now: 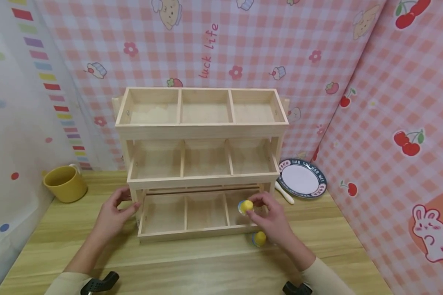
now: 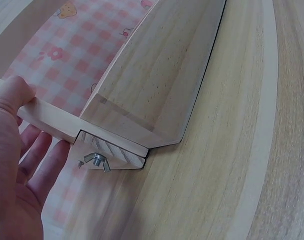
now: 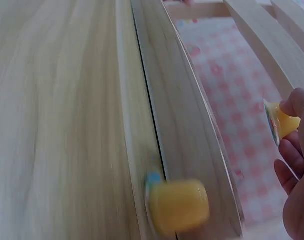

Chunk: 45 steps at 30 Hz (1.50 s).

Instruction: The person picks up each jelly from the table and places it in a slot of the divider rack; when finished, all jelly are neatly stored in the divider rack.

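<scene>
Showing only in the left wrist view, a wing nut [image 2: 97, 160] sits near the left hand [image 1: 112, 214], gripping the rack [image 1: 203, 132]. Right hand [image 1: 274, 218] pinches one yellow cup [image 1: 247, 205] at lowest tray's [image 1: 181, 236] right compartment [image 1: 236, 221]; second cup [image 1: 260, 239] rests outside.

Two small yellow cups [image 1: 247, 205] [image 1: 259, 239]; two hands [image 1: 112, 214] [image 1: 276, 219]; one wooden rack [image 1: 203, 132]; three trays [image 1: 206, 235]; nine compartments [image 1: 206, 106]; one mug [image 1: 64, 186]; one plate [image 1: 319, 189]; one white handle [image 1: 286, 195].

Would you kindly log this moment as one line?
left hand: holds left side of wooden rack | right hand: holds yellow cup over bottom-right compartment | second yellow cup: on table, in front of rack
</scene>
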Available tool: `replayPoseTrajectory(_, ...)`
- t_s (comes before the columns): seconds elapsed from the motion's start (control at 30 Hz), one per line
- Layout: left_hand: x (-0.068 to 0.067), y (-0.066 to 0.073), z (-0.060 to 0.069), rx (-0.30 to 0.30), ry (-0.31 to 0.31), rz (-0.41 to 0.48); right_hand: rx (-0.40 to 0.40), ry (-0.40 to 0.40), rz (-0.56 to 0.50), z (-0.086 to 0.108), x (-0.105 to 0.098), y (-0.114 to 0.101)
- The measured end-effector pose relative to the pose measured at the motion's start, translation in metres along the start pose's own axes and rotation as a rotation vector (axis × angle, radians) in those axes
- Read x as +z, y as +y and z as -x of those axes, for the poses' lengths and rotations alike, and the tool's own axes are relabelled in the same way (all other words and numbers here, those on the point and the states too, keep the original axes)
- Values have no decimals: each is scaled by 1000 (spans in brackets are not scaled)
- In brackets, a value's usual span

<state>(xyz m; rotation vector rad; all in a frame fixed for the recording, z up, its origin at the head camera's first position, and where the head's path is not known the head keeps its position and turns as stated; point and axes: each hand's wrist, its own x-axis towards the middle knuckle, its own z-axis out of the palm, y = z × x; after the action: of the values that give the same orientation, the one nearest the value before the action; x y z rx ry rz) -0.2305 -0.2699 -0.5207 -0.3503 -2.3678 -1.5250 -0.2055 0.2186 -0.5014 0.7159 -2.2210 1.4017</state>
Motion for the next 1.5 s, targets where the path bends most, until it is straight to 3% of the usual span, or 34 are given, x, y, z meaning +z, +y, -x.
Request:
replayPoseTrajectory(0.2, -1, 0, 1, -21, -4, 43, 35, -54, -57, -10, 35, -10)
replayPoseTrajectory(0.47, 1, 0, 0, -7, 10, 49, 3, -133, -107, -24, 79, -16)
replayPoseTrajectory(0.83, 1, 1, 0, 1, 18, 8, 122, -298, -194, -41, 131, -38)
replayPoseTrajectory(1.2, -1, 1, 0, -8, 13, 11, 101, -398, -191, -62, 170, -52)
replayPoseTrajectory(1.5, 0, -1, 0, -49, -4, 75, 107, -469, -154, -75, 195, -52)
